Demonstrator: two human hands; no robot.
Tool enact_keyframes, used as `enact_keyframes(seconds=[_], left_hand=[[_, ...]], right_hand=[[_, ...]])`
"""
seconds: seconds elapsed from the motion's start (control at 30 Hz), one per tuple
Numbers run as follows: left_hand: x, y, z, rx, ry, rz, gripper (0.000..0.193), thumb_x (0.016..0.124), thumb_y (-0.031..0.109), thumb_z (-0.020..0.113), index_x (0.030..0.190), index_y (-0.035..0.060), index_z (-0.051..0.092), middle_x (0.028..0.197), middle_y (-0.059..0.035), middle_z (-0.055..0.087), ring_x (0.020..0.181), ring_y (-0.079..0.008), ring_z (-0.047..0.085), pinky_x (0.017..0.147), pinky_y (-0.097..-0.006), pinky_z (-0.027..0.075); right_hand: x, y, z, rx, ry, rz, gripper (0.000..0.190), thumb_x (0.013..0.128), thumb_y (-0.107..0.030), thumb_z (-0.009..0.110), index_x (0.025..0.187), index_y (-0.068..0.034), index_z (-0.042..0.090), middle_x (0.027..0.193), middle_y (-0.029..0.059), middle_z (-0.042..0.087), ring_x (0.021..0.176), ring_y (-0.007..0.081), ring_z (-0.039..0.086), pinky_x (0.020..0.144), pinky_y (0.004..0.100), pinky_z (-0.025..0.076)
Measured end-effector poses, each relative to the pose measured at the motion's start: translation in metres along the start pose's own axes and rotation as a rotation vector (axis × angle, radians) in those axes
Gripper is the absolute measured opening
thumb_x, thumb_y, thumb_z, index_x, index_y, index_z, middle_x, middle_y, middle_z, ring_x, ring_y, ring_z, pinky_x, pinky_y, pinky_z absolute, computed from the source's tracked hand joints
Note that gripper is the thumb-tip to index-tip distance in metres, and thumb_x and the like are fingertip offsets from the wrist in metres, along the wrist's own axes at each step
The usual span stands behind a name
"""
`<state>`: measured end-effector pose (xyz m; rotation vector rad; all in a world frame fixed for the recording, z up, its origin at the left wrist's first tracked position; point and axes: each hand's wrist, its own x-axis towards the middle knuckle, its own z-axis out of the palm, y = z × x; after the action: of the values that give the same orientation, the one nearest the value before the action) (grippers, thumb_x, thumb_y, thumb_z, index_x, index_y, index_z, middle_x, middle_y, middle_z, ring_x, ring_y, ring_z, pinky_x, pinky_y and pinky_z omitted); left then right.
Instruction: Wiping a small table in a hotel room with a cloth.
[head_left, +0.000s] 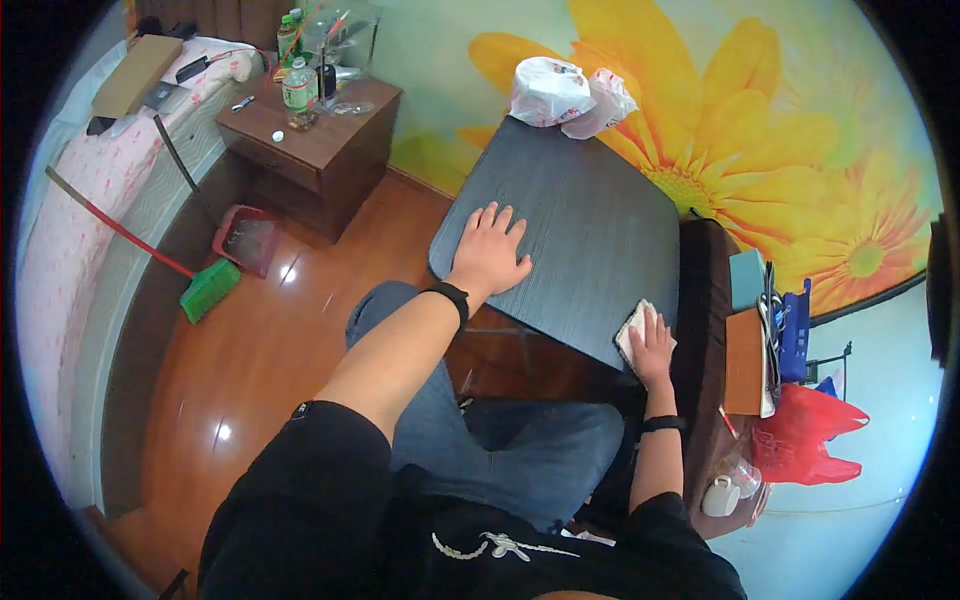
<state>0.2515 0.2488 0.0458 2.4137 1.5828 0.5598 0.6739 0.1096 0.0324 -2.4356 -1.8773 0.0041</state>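
A small table (577, 232) with a dark wood-grain top stands before me. My left hand (491, 251) lies flat on it near the left edge, palm down and fingers apart, holding nothing. At the table's near right corner, my right hand (652, 349) presses on a folded pale cloth (626, 331) and holds it against the tabletop. The hand hides part of the cloth. Two white plastic bags (551, 94) with things inside rest at the far end of the table, by the wall.
A brown nightstand (356, 124) with bottles stands far left, beside a bed (82, 247). On the floor are a green broom (210, 290) and a red dustpan (251, 240). Along the right, a brown ledge (697, 450) bears boxes (744, 364), a red bag (802, 439) and a white mug (720, 496).
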Motion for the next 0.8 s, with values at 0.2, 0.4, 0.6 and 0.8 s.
enact_keyframes(seconds=[0.2, 0.4, 0.6, 0.8], left_hand=[[-0.002, -0.002, -0.001, 0.028, -0.024, -0.016, 0.067, 0.099, 0.048, 0.055, 0.156, 0.012, 0.049, 0.166, -0.0166, 0.04, 0.157, -0.0362, 0.029, 0.129, -0.0503, 0.021], [0.002, 0.003, -0.001, 0.016, 0.013, 0.004, 0.067, 0.098, 0.048, 0.056, 0.154, 0.0127, 0.051, 0.165, -0.0161, 0.042, 0.156, -0.0358, 0.031, 0.129, -0.05, 0.022], [-0.008, -0.013, -0.001, 0.029, 0.008, -0.039, 0.066, 0.097, 0.049, 0.058, 0.152, 0.0132, 0.053, 0.164, -0.0156, 0.043, 0.156, -0.0353, 0.032, 0.128, -0.0497, 0.022], [-0.001, -0.004, -0.001, -0.01, 0.032, -0.018, 0.066, 0.096, 0.049, 0.059, 0.153, 0.014, 0.054, 0.164, -0.0149, 0.044, 0.156, -0.035, 0.032, 0.128, -0.0492, 0.023]], right_hand=[[0.048, -0.012, 0.007, -0.095, -0.067, 0.17, 0.071, 0.106, -0.062, 0.04, 0.168, -0.033, 0.025, 0.173, 0.0213, 0.022, 0.158, 0.0483, 0.019, 0.13, 0.0524, 0.014], [0.095, -0.023, 0.039, -0.265, 0.037, -0.148, 0.069, 0.107, -0.062, 0.037, 0.168, -0.03, 0.028, 0.171, 0.0236, 0.027, 0.156, 0.0489, 0.023, 0.129, 0.0565, 0.012], [0.054, -0.167, 0.03, -0.04, 0.021, -0.199, 0.068, 0.106, -0.061, 0.04, 0.166, -0.03, 0.032, 0.171, 0.0217, 0.029, 0.154, 0.055, 0.022, 0.128, 0.0587, 0.015], [-0.007, -0.183, -0.001, 0.04, 0.055, -0.342, 0.067, 0.103, -0.058, 0.051, 0.163, -0.029, 0.041, 0.17, 0.0199, 0.033, 0.155, 0.0524, 0.026, 0.127, 0.0585, 0.021]])
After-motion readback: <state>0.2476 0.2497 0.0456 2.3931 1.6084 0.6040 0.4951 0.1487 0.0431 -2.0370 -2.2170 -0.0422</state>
